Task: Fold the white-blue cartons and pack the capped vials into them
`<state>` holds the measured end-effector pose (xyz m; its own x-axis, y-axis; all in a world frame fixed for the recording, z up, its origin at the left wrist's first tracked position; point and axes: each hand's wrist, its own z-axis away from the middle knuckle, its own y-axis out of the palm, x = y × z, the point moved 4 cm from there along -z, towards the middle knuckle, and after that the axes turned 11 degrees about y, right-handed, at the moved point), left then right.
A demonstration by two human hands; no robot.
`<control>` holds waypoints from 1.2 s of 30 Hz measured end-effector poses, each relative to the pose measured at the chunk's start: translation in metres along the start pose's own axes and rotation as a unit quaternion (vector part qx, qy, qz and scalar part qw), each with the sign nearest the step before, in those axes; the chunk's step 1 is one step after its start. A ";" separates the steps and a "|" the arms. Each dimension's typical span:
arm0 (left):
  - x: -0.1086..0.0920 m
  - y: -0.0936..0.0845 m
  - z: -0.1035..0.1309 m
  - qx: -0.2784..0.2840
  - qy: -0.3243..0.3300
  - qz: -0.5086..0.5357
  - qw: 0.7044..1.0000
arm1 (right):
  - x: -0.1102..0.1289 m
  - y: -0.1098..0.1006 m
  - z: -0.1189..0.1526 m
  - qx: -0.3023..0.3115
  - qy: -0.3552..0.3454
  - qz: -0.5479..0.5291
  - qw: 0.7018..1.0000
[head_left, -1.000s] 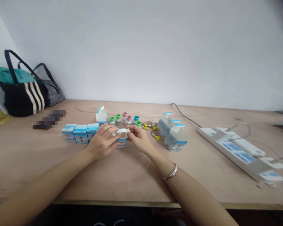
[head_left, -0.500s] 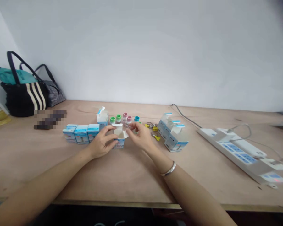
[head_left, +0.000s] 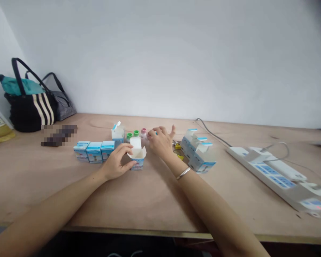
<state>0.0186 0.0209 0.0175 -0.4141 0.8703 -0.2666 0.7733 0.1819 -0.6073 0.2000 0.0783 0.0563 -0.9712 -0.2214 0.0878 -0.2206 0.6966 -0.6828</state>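
My left hand (head_left: pixel 117 162) grips a small blue-and-white carton (head_left: pixel 138 163) by its left side, thumb in front and fingers behind. The carton stands upright on the table with its top flaps up. Beyond it, my right hand (head_left: pixel 160 143) curls its fingertips around a pink-capped bottle (head_left: pixel 149 135), little finger stretched out; most of that bottle is hidden. Another pink-capped bottle (head_left: pixel 143 131) and two green-capped bottles, one nearer (head_left: pixel 129 136) and one farther (head_left: pixel 136 133), stand beside it. A bit of a blue cap (head_left: pixel 156 133) shows between my right fingers.
Several closed cartons (head_left: pixel 94 153) stand in a row at left, with an open carton (head_left: pixel 118 134) behind. More open cartons (head_left: pixel 200 157) stand at right beside yellow-handled scissors (head_left: pixel 178 146). A power strip (head_left: pixel 273 175) lies far right; a black bag (head_left: pixel 32 110) sits far left.
My right hand has moved from the carton's right flap up and away to the bottles and closed on one. My left hand stays on the carton, whose back flap now stands upright.
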 end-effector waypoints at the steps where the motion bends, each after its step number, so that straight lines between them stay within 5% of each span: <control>1: 0.001 0.001 0.001 -0.001 -0.010 0.014 1.000 | -0.001 -0.008 0.000 -0.012 0.020 -0.023 0.999; 5: 0.006 0.006 0.005 -0.014 -0.039 0.082 0.996 | -0.003 -0.046 0.003 -0.041 0.051 -0.149 0.987; 10: 0.008 0.006 0.006 -0.017 -0.042 0.075 0.996 | 0.013 -0.072 0.020 0.027 -0.051 -0.235 0.970; 29: 0.000 0.003 0.003 0.007 -0.043 0.041 0.998 | 0.030 -0.046 0.038 0.162 -0.136 -0.206 0.955; 31: 0.000 0.002 0.003 0.006 -0.042 0.038 0.998 | 0.019 -0.048 0.034 0.134 -0.099 -0.186 0.968; 34: -0.001 0.002 0.003 0.009 -0.042 0.029 0.999 | -0.017 -0.048 0.024 0.103 0.066 -0.073 0.990; 36: -0.001 0.001 0.002 0.010 -0.041 0.023 0.999 | -0.046 -0.041 0.022 0.160 0.187 0.059 0.967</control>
<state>0.0189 0.0188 0.0154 -0.4165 0.8369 -0.3552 0.7832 0.1320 -0.6075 0.2556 0.0446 0.0644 -0.9658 0.1508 0.2111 -0.1253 0.4415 -0.8885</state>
